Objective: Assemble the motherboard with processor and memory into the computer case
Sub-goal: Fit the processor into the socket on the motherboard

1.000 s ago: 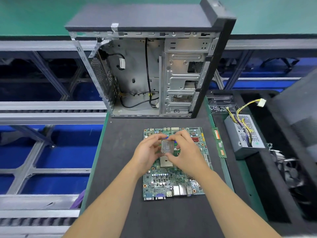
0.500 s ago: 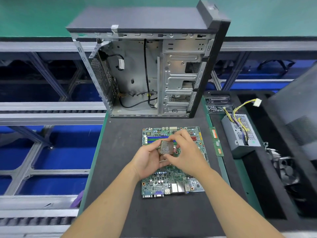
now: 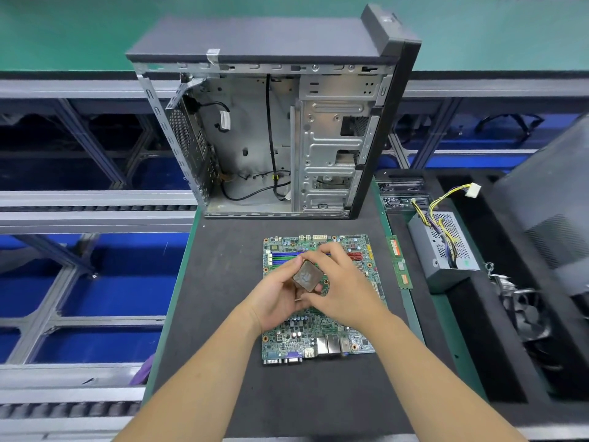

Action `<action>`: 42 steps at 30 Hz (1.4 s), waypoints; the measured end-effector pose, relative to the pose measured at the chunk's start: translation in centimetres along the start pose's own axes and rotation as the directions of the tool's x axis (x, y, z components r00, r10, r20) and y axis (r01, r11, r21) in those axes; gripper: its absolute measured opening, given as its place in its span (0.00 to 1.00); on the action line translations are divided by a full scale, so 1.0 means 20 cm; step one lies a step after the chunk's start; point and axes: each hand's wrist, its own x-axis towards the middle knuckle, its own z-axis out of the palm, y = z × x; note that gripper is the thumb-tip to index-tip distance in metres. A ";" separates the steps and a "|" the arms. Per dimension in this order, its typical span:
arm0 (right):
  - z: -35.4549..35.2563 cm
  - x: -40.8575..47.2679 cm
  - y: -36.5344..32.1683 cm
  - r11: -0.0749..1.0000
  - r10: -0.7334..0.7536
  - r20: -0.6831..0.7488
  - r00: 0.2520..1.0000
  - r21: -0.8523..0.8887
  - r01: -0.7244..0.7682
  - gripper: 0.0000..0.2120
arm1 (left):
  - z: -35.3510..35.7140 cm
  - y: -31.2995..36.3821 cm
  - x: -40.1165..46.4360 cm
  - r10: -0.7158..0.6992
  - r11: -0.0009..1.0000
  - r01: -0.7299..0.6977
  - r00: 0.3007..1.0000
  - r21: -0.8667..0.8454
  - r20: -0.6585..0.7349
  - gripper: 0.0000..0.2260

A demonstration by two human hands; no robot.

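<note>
Processor [image 3: 308,275], tilted, pinched between left hand [image 3: 276,303] and right hand [image 3: 345,293] over the motherboard [image 3: 318,333] at frame centre; seating it squarely in the socket likely follows.

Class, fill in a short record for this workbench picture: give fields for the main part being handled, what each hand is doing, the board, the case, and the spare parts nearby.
Part in hand: processor, tilted, held above the board
Left hand: grip on the processor's lower left side
Right hand: fingers on its upper and right edges
Motherboard: flat on the dark mat, not yet in the case
Computer case: upright behind the board, side open, loose black cables inside
Memory stick: lying right of the board, not fitted
Power supply: in the black tray at right
</note>
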 end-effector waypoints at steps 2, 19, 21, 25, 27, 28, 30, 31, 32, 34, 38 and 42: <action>0.00 -0.01 0.00 1.000 0.005 -0.024 1.000 0.008 -0.004 0.32 | 0.01 0.00 -0.01 -0.012 1.000 0.012 1.000 0.004 0.008 0.30; 0.03 -0.03 -0.04 0.995 0.099 -0.139 0.985 -0.019 -0.103 0.32 | 0.04 -0.05 -0.03 -0.045 0.994 0.052 0.996 -0.098 0.076 0.34; 0.02 -0.03 -0.04 0.994 0.097 -0.144 0.985 -0.034 -0.103 0.32 | 0.04 -0.05 -0.03 -0.040 0.996 0.045 0.997 -0.073 0.065 0.33; 0.01 -0.03 -0.04 0.994 0.102 -0.119 0.988 -0.032 -0.107 0.36 | 0.02 -0.06 -0.02 -0.054 0.996 0.058 0.997 -0.071 0.059 0.36; 0.00 -0.04 -0.04 0.996 0.083 -0.120 0.989 -0.030 -0.087 0.35 | 0.02 -0.06 -0.02 -0.057 0.995 0.064 0.995 -0.081 0.078 0.36; 0.00 -0.04 -0.05 0.997 0.066 -0.124 0.990 -0.022 -0.069 0.33 | 0.02 -0.06 -0.02 -0.057 0.994 0.064 0.995 -0.084 0.087 0.36; -0.01 -0.05 -0.05 0.999 0.033 -0.128 0.991 -0.010 -0.035 0.27 | 0.01 -0.06 -0.01 -0.056 0.993 0.066 0.993 -0.097 0.099 0.35; -0.01 -0.05 -0.05 1.000 0.021 -0.125 0.992 -0.014 -0.023 0.25 | 0.01 -0.07 -0.01 -0.056 0.992 0.067 0.993 -0.106 0.102 0.35; -0.01 -0.05 -0.05 1.000 0.013 -0.123 0.992 -0.021 -0.015 0.24 | 0.01 -0.07 -0.01 -0.056 0.991 0.067 0.993 -0.113 0.102 0.35; -0.01 -0.05 -0.05 1.000 0.005 -0.131 0.991 -0.028 -0.009 0.23 | 0.01 -0.07 0.00 -0.058 0.991 0.069 0.993 -0.111 0.101 0.34; 0.00 -0.04 -0.05 0.998 -0.014 -0.126 0.992 -0.064 0.006 0.22 | 0.01 -0.07 -0.01 -0.065 0.991 0.076 0.993 -0.113 0.100 0.32; 0.02 -0.04 -0.03 0.997 -0.004 -0.116 0.993 -0.073 -0.005 0.20 | -0.01 -0.07 0.00 -0.083 0.992 0.092 0.992 -0.091 0.095 0.33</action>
